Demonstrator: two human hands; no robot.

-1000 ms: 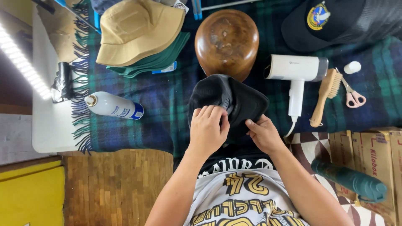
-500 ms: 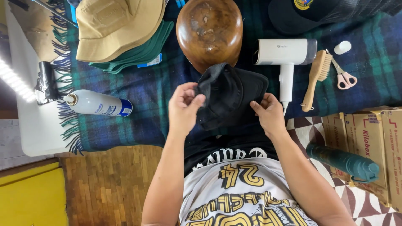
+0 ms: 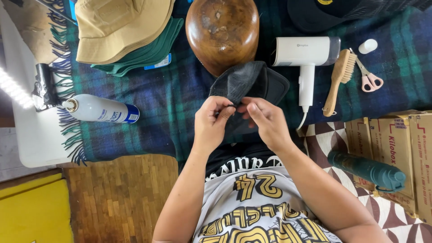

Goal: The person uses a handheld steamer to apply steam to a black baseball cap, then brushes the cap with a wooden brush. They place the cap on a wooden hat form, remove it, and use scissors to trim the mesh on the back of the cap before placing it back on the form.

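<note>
Head view: black cap [image 3: 247, 83] pinched between left hand [image 3: 213, 123] and right hand [image 3: 267, 123].

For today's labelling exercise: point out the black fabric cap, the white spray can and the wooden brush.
black fabric cap [image 3: 245, 81], head view, mesh crown.
white spray can [image 3: 96, 109], head view, mid body.
wooden brush [image 3: 344, 67], head view, bristle head.

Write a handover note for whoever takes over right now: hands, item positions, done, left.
Left hand: pinching the near edge of the black fabric cap.
Right hand: gripping the same edge beside it.
Cap: folded, over the dark tartan blanket, just in front of the round brown wooden hat block.
White hair dryer and wooden-handled brush lie to the right, untouched; white spray can to the left.
Done: cap in hand.
Left: cap not on the block.
</note>
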